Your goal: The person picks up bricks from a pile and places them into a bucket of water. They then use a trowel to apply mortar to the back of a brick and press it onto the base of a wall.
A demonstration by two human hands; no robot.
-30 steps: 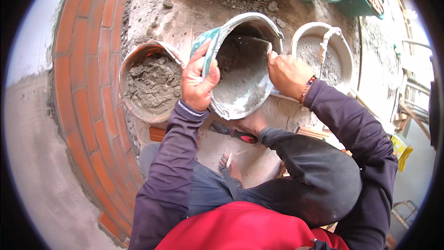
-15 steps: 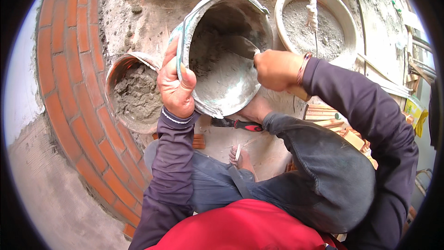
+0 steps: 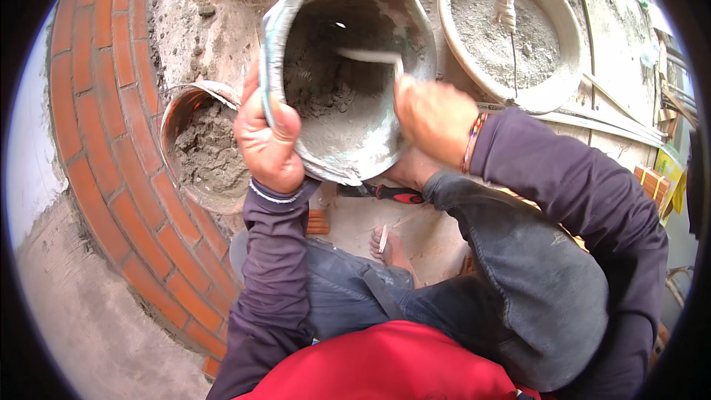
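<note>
A mortar-smeared bucket (image 3: 424, 48) is tipped with its mouth toward me, wet grey mortar showing on its inner wall and bottom. My left hand (image 3: 275, 141) grips its left rim, thumb over the edge and fingers around the outside. Closed round the handle of a trowel (image 3: 368, 55), my right hand (image 3: 438, 120) is at the bucket's right side, slightly blurred by motion. The trowel's blade is inside the bucket, seen nearly edge-on. Just below the bucket lies a tool with a black and red handle (image 3: 398, 195), beside my foot.
At left stands a smaller bucket (image 3: 169, 141) of thick mortar, next to a curved-looking brick wall (image 3: 111, 163). A round tub (image 3: 453, 52) of grey mix, with a wrapped handle, is at upper right. Loose bricks (image 3: 318, 222) lie near my legs.
The trowel blade has turned from showing its face to nearly edge-on, and my right hand has shifted slightly down. The bucket has moved a little up and left with my left hand.
</note>
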